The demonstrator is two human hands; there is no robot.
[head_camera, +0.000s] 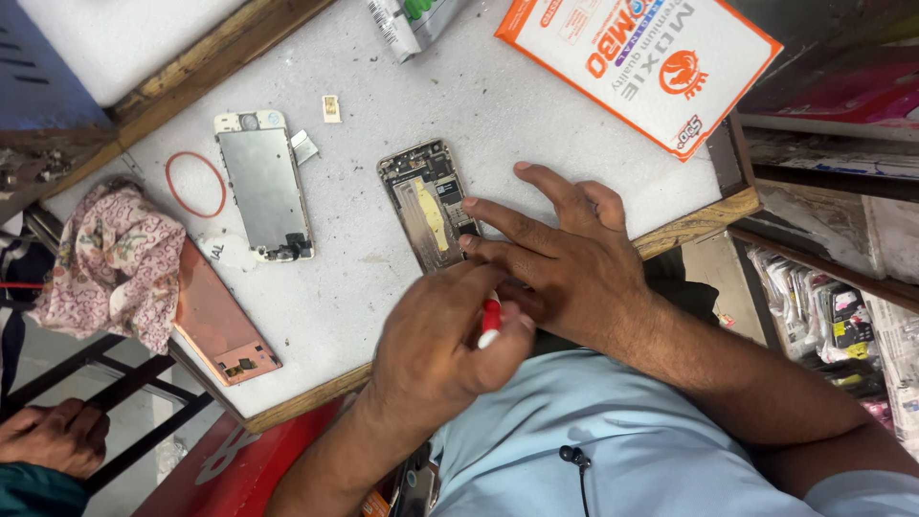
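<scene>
An opened phone body [424, 199] lies with its insides showing on a white worktop [536, 124]. My right hand [565, 254] rests beside it, two fingertips pressing on its near right edge. My left hand [450, 335] is closed around a small red-and-white handled tool [490, 321]. The tool's tip is hidden under my hands, near the phone's lower end. A detached screen panel [263, 182] lies face down to the left of the phone body.
A red rubber band [196, 184], a small gold part [331, 108] and a pink phone shell [218, 325] lie at the left. A floral cloth [115, 263] hangs off the corner. An orange-and-white box [637, 62] sits at the back. Another person's hand [53, 436] is at the bottom left.
</scene>
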